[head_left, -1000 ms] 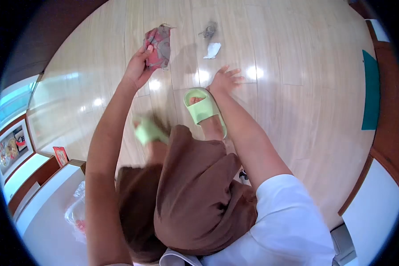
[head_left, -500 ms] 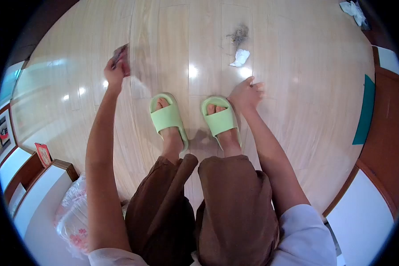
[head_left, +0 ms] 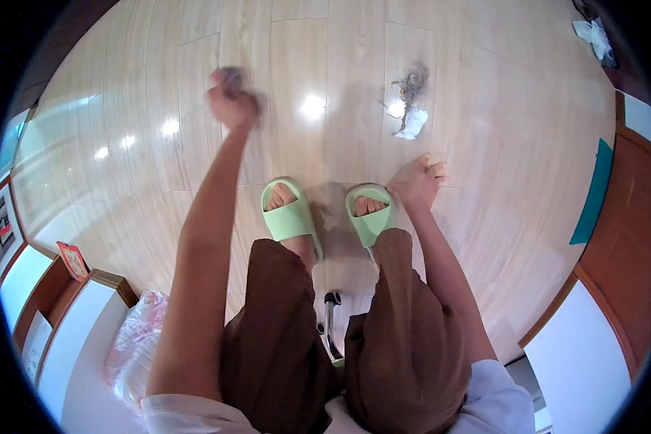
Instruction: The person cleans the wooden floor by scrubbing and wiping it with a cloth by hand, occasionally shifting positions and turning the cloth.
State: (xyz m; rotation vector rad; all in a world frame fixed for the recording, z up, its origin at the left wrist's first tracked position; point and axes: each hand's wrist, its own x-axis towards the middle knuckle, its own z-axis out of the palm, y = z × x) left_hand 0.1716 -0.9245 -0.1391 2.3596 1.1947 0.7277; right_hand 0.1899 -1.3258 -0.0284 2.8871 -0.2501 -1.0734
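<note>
Left hand [head_left: 233, 107] over floor [head_left: 296, 130], fingers clenched on a cloth [head_left: 231, 79] (motion-blurred, edges unclear). Right hand [head_left: 418, 181] near right slipper [head_left: 370, 215], fingers loosely curled, grasping nothing visible. White scrap [head_left: 411, 124] touching hair clump [head_left: 414, 83], both on floor, beyond right hand. Left slipper [head_left: 291, 213] beside the right one.

A clear plastic bag [head_left: 139, 347] with pinkish contents lay at the lower left beside a white cabinet [head_left: 87, 325], and a red card [head_left: 72, 260] was propped near that cabinet's wooden corner. A metal bar [head_left: 330, 322] showed between two brown trouser legs, below a pair of pale green slippers [head_left: 294, 220]. Toward the right edge were a teal strip [head_left: 592, 192], a white panel [head_left: 579, 354] with brown trim and, higher, a white bag [head_left: 593, 37].
</note>
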